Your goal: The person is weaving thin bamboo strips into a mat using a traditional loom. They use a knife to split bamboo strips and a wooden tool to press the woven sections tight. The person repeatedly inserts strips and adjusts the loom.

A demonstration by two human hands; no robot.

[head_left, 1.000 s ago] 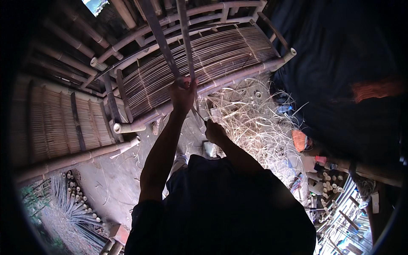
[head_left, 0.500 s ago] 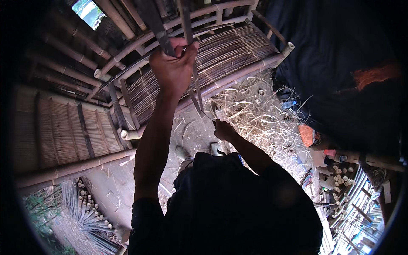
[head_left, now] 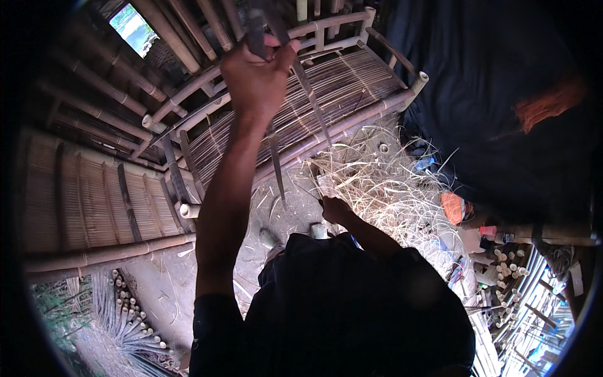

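My left hand [head_left: 259,78] is raised in front of me, closed around split bamboo strips. Below the fist, one strip [head_left: 312,100] slants down to the right. Another bamboo strip [head_left: 275,160] hangs more steeply toward the ground, so their lower ends stand apart. Lower and to the right, my right hand [head_left: 337,210] is closed on a thin dark tool that looks like a knife [head_left: 312,190]. Its handle is hidden in my fingers. The strips' lower ends are apart from this hand. Above my left fist, the upper ends are dark and blurred.
A bamboo bench [head_left: 352,81] stands ahead, with another slatted bamboo platform [head_left: 94,195] at left. Pale shavings [head_left: 396,182] heap on the ground to the right. A dark cloth [head_left: 477,113] hangs at far right. Bundled bamboo poles [head_left: 129,314] lie lower left.
The strips' lower ends have swung apart and away from the tool, one to the right, one to the left. My right hand has shifted slightly right and nearer to me.
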